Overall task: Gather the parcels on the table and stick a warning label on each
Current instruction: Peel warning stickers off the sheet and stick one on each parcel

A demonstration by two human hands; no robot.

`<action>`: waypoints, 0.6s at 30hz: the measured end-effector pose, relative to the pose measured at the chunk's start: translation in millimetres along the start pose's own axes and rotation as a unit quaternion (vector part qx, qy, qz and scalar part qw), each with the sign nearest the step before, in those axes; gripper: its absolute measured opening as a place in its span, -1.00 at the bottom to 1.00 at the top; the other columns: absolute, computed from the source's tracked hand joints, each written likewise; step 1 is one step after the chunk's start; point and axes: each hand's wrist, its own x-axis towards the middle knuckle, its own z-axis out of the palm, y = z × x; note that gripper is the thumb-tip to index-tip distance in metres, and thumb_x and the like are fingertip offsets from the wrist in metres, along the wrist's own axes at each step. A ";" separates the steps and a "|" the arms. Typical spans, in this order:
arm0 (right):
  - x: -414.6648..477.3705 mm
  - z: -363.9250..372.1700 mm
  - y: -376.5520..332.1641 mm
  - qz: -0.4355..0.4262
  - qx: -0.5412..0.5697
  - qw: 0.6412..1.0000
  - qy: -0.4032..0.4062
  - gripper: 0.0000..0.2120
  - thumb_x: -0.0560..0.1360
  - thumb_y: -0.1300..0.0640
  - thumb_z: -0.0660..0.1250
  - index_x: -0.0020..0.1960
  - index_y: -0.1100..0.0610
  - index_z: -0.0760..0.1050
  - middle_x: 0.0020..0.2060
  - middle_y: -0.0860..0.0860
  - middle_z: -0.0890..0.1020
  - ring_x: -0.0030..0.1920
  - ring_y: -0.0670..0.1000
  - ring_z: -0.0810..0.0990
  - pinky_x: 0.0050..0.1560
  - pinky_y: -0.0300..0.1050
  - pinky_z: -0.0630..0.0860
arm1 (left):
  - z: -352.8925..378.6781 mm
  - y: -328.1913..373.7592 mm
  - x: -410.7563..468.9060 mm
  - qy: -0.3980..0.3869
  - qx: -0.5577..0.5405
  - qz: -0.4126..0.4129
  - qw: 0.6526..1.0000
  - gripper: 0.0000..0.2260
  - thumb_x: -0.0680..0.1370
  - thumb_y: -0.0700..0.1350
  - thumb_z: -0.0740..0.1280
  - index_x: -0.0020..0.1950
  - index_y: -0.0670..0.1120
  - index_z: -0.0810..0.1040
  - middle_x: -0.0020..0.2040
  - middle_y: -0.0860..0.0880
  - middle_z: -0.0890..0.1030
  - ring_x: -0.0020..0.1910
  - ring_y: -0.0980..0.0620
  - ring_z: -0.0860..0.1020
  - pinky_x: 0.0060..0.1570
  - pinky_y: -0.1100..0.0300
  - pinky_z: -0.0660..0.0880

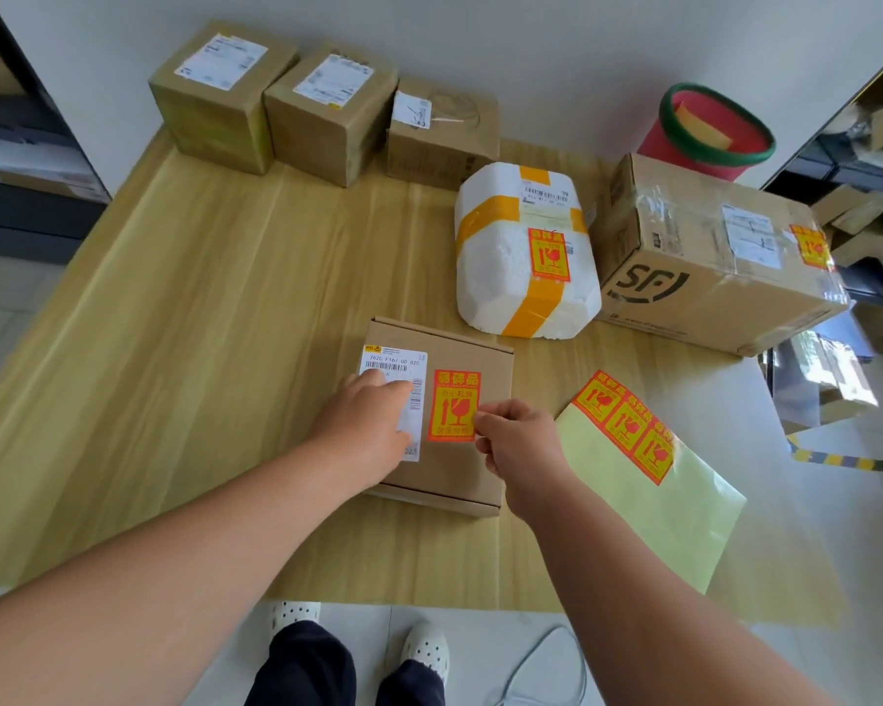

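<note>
Head view, "SF" box (720,257), right hand (518,440) pinching warning label (455,406)

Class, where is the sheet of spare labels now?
Head view: the label sheet lies on the table, right of the right hand and the flat box.

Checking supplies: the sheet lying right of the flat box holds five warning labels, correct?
Not quite. The head view shows three warning labels on the sheet, not five. It does lie right of the flat box.
</note>
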 end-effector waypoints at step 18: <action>17.1 12.1 10.1 -0.010 -0.074 0.996 0.046 -0.91 0.50 0.20 0.31 -0.15 0.05 0.55 -0.35 -0.04 0.58 -0.36 -0.10 0.50 -0.38 -0.20 0.43 | 10.1 -12.0 0.9 -0.007 0.069 0.033 0.997 -0.56 0.48 -0.01 0.39 0.33 -0.05 0.41 0.19 0.00 0.35 0.24 -0.03 0.27 0.21 0.08 0.35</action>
